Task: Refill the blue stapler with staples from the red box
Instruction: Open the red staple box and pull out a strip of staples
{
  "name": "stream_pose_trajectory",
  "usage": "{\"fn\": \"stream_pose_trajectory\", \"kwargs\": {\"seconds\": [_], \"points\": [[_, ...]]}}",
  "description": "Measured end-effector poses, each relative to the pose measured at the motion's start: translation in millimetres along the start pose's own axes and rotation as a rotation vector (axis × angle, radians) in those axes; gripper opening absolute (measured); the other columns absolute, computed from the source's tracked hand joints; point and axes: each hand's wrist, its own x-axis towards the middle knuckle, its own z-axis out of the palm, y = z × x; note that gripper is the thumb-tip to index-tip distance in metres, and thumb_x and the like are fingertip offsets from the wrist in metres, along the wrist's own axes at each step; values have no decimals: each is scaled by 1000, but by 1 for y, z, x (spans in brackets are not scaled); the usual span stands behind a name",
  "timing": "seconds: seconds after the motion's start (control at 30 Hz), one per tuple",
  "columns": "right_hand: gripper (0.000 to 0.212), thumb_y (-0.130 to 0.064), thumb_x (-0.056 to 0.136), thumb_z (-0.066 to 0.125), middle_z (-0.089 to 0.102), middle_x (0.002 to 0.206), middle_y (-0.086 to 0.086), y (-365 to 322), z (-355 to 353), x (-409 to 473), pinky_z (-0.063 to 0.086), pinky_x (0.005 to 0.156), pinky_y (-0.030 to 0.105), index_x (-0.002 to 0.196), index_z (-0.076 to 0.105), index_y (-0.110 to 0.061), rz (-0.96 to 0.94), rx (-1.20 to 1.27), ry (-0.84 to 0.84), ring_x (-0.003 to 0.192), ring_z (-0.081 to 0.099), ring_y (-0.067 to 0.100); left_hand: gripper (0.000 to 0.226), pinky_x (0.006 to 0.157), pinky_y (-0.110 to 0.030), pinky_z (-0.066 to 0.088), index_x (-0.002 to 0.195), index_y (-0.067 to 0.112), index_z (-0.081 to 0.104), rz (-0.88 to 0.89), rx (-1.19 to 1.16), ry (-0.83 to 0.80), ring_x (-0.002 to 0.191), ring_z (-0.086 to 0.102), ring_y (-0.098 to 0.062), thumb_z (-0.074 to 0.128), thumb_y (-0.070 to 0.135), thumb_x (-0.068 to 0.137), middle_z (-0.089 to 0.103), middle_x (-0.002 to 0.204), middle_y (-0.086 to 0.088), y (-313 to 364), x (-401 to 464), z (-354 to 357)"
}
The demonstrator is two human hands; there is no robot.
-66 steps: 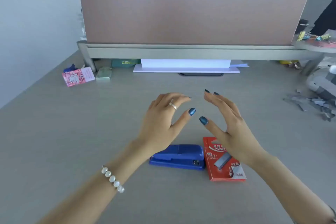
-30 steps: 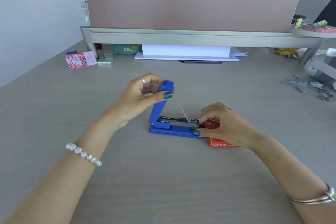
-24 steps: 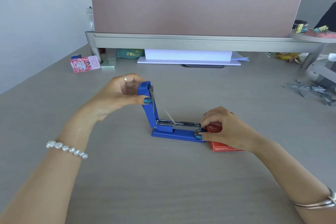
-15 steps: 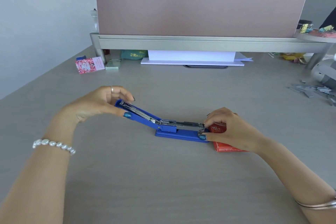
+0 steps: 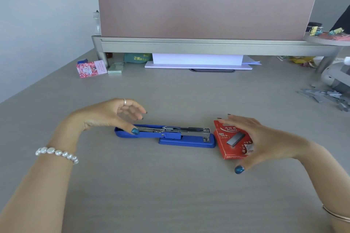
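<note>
The blue stapler point(image 5: 186, 141) lies opened flat on the grey desk, its lid folded out to the left and its metal staple channel facing up. My left hand point(image 5: 111, 115) hovers over the lid's end, fingers spread, thumb resting on the lid's edge. The red staple box point(image 5: 230, 141) lies just right of the stapler's front. My right hand point(image 5: 265, 140) arches over the box with fingers apart, its palm covering the box's right part; whether it touches the box I cannot tell.
A pink divider panel on a grey rail point(image 5: 206, 45) closes the desk's far side, with a white paper stack point(image 5: 198, 61) beneath. A pink card point(image 5: 91, 69) and green pad point(image 5: 115, 68) lie far left. Loose staple strips point(image 5: 325, 96) and a grey device point(image 5: 337, 77) sit far right.
My left hand swung the stapler's lid up and over until it lies flat to the left. My right hand left the stapler's front and moved over the red box.
</note>
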Motion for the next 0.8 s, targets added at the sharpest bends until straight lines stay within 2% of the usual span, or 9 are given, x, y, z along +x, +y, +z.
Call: {"fn": "stream_pose_trajectory", "kwargs": {"seconds": [0.07,0.17,0.27,0.33,0.43,0.53,0.63,0.73,0.8], "points": [[99,-53,50,81,19,139,-30,0,-2,2,26,107,28,125,17,-63,-8,3,-14,130,16,-1,67,89,-24,48,102,36,64,98,-36,94,104,60,-3,81,62,43,68,105,14,16,4,9],[80,-40,56,84,36,125,-29,0,-14,7,41,81,15,118,37,-57,-3,132,26,118,37,-1,41,93,-23,47,97,33,67,197,24,166,100,61,0,74,55,63,69,103,17,40,13,32],[70,-27,60,84,42,127,-21,3,-28,10,52,63,17,113,47,-54,4,346,72,112,50,4,29,95,-24,43,95,35,68,267,162,225,101,58,1,67,51,72,69,102,18,60,26,54],[69,-26,61,83,46,128,-18,2,-32,13,54,63,20,113,49,-53,-31,404,71,106,56,4,22,95,-23,41,101,33,67,343,203,280,102,56,3,68,35,79,67,107,16,74,38,67],[67,-30,56,79,52,127,-14,0,-29,20,56,71,34,115,50,-49,-123,481,39,103,60,5,34,95,-24,38,110,36,62,489,351,296,107,50,-3,71,27,79,62,113,10,97,57,87],[62,-24,59,78,59,123,-7,1,-24,24,51,63,15,115,54,-38,-204,547,23,104,61,7,35,91,-31,42,108,33,64,573,427,278,102,49,-8,73,23,76,62,110,8,113,69,98],[65,-26,59,75,59,126,-6,8,-26,21,51,80,24,119,53,-36,-238,594,6,113,58,13,29,87,-33,45,102,32,68,588,405,251,94,51,-8,74,22,75,66,101,8,117,73,101],[67,-26,58,73,56,130,-3,13,-27,16,49,76,18,121,53,-30,-262,632,-31,114,56,11,26,89,-21,43,101,31,70,573,238,194,93,57,-5,74,25,76,67,99,8,120,71,104],[67,-24,58,70,55,129,2,13,-27,14,48,66,10,123,52,-22,-283,655,-49,103,60,3,24,88,-19,44,99,29,71,570,142,178,92,60,-7,73,23,76,68,97,5,121,69,107]]}}
